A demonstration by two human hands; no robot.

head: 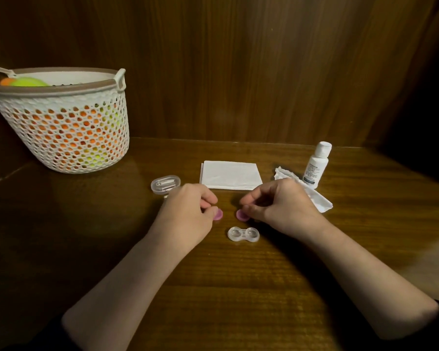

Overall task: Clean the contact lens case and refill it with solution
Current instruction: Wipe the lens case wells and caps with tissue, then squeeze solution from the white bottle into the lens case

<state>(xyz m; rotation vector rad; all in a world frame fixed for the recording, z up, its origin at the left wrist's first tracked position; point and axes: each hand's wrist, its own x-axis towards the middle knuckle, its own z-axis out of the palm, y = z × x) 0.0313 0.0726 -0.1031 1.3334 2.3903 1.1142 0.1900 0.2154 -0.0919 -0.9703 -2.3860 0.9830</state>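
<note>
A clear two-well contact lens case (243, 234) lies uncapped on the wooden table, just below and between my hands. My left hand (188, 209) pinches one pink cap (218, 215) at its fingertips. My right hand (281, 206) pinches the other pink cap (241, 215). Both caps sit low, close to the table top. A white solution bottle (316, 163) with its cap on stands upright at the back right. A folded white tissue (230, 175) lies behind my hands.
A crumpled white tissue (314, 196) lies partly under my right hand. A small clear oval box (165, 184) sits behind my left hand. A white mesh basket (61, 122) with orange and green items stands at the far left. Wood panelling closes the back.
</note>
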